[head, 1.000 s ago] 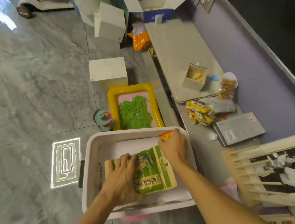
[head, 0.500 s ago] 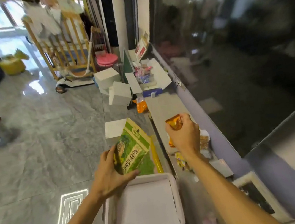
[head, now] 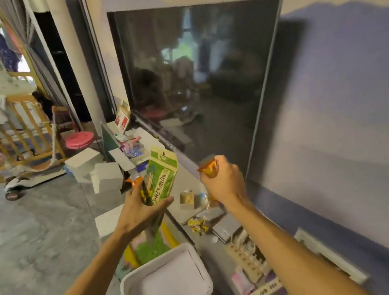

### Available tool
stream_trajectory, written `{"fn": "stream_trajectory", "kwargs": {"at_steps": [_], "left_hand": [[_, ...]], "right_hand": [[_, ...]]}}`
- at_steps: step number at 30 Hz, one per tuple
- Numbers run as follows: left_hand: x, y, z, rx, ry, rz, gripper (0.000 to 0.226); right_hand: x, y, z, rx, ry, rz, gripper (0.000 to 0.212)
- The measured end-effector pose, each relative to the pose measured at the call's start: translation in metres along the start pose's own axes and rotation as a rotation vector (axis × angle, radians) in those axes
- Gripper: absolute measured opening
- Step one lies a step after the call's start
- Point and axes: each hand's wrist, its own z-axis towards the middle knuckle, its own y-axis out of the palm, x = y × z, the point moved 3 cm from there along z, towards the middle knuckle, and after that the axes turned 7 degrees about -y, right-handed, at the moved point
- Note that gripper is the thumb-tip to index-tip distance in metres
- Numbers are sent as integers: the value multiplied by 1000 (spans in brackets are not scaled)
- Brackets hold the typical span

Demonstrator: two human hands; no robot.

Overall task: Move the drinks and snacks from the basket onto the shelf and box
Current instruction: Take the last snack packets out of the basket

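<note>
Dark TV (head: 200, 85) fills the wall on the right, and the white basket (head: 132, 285) is near us, low. Our left hand (head: 142, 210) grasps a green bag (head: 161, 176), tilted, beyond the basket. Our right hand (head: 224, 182) is curled round an orange cup (head: 209, 170) above the shelf (head: 189, 182)

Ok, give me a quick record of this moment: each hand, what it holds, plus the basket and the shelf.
left hand: grips a green snack bag, roughly upright
right hand: grips a small orange packet
basket: below the hands, white lining showing
shelf: runs along the wall, yellow packets lying on it
</note>
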Motion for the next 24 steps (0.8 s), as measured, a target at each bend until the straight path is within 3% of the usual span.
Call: {"fn": "stream_trajectory", "kwargs": {"at_steps": [7, 11, 15, 24], "left_hand": [[96, 72, -26, -248, 247, -42, 107], [147, 132, -70, -428, 381, -118, 82], [200, 198, -127, -602, 469, -161, 74], [286, 341, -318, -933, 523, -244, 94]], "right_hand": [[39, -111, -79, 223, 173, -116, 40], [72, -185, -142, 340, 277, -246, 46], [101, -262, -212, 444, 370, -326, 47], [181, -401, -365, 577, 600, -403, 43]]}}
